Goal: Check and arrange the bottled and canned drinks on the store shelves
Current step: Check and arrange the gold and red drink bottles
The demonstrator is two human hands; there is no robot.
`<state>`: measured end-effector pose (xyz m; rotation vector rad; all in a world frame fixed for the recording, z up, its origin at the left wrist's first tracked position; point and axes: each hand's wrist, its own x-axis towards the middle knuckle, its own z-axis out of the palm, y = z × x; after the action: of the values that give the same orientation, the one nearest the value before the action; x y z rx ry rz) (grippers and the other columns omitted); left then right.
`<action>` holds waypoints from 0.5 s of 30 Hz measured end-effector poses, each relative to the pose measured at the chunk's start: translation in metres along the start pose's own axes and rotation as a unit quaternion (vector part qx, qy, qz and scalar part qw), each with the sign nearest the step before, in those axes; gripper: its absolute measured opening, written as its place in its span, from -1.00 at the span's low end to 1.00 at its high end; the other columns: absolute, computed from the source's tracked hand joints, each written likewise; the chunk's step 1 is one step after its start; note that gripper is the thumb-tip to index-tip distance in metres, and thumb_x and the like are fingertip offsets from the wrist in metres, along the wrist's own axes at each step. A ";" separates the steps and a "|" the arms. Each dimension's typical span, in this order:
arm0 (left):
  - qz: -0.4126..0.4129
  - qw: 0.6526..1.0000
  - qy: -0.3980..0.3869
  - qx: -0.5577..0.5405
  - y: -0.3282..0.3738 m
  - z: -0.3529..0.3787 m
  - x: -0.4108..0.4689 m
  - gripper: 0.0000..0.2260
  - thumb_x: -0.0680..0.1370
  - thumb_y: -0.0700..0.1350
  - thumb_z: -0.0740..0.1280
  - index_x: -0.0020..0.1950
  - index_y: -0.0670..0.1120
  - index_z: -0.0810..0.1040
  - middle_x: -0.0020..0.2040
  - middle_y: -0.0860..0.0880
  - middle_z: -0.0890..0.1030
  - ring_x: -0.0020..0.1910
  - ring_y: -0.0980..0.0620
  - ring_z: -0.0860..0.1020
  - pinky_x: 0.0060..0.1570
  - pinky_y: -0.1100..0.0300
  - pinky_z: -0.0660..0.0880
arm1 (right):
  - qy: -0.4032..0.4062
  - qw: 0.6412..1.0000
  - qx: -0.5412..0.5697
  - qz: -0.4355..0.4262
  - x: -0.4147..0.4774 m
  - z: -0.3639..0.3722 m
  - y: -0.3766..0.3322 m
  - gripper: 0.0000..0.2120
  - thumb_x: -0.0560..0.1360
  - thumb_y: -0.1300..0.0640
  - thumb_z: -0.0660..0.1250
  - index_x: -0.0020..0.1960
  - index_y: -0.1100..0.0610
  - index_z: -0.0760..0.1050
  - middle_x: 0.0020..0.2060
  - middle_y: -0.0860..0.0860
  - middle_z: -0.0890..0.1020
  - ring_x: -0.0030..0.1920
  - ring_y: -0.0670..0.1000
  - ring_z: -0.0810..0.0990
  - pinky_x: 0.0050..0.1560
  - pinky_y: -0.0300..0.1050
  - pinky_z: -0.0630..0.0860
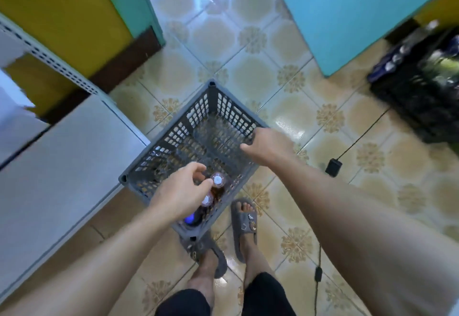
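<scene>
Reaching into the grey crate [198,112] with the left hand [185,191] — half curled, gripping nothing yet, thumb tip just beside the white-capped bottle [217,180]. Stands upright in the crate's 6 o'clock corner beside a second bottle [207,200] and a blue-capped bottle [190,219]; seen cap-on, so long axis straight up. Sits close, at 2 o'clock from the left palm. Bracing with the right hand [269,145] at the crate's 3 o'clock rim, hooked over it — farther from the bottles. Probably calls for a top-down pinch with the left, then a lift to the shelf [62,154] at 9 o'clock.
</scene>
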<state>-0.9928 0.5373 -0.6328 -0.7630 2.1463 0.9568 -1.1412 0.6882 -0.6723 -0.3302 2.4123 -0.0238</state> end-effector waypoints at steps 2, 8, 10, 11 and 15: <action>0.037 0.999 0.021 0.020 0.032 -0.033 -0.044 -0.63 0.60 0.17 0.27 0.39 0.13 0.42 0.19 0.18 0.57 0.12 0.09 0.55 0.15 0.08 0.52 | 0.029 0.999 0.022 0.006 -0.042 -0.057 -0.002 -0.70 0.57 -0.15 0.28 0.04 0.09 0.51 -0.17 0.00 0.59 -0.23 -0.01 0.53 -0.30 -0.16 0.44; 0.116 0.982 0.134 0.064 0.109 -0.114 -0.171 -0.60 0.57 0.28 0.26 0.35 0.14 0.46 0.15 0.15 0.61 0.09 0.06 0.57 0.11 0.08 0.53 | 0.144 0.987 0.056 -0.052 -0.170 -0.206 -0.027 -0.63 0.55 -0.16 0.32 0.19 0.10 0.53 0.14 0.07 0.63 0.05 0.14 0.58 -0.05 -0.07 0.46; 0.139 0.973 0.170 0.064 0.122 -0.134 -0.214 -0.59 0.58 0.26 0.26 0.37 0.12 0.45 0.17 0.12 0.60 0.11 0.04 0.56 0.11 0.09 0.52 | 0.182 0.978 0.058 -0.082 -0.211 -0.247 -0.037 -0.61 0.56 -0.15 0.30 0.22 0.11 0.52 0.19 0.08 0.60 0.12 0.16 0.57 -0.05 -0.07 0.41; 0.150 0.968 0.191 0.059 0.127 -0.144 -0.238 -0.60 0.58 0.25 0.26 0.37 0.12 0.45 0.17 0.13 0.60 0.11 0.04 0.56 0.10 0.10 0.53 | 0.201 0.973 0.059 -0.097 -0.231 -0.266 -0.042 -0.59 0.57 -0.15 0.29 0.27 0.10 0.52 0.22 0.08 0.60 0.19 0.16 0.56 -0.01 -0.07 0.40; 0.192 0.935 0.295 0.052 0.132 -0.177 -0.335 -0.61 0.58 0.27 0.26 0.33 0.13 0.47 0.18 0.17 0.60 0.10 0.07 0.57 0.14 0.05 0.54 | 0.278 0.944 0.061 -0.169 -0.311 -0.327 -0.067 -0.58 0.56 -0.14 0.30 0.32 0.06 0.51 0.26 0.08 0.60 0.24 0.16 0.54 0.03 -0.08 0.39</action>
<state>-0.9404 0.5507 -0.2354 -0.6436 2.9282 0.8628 -1.1105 0.6755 -0.2178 -0.7598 2.8549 -0.4760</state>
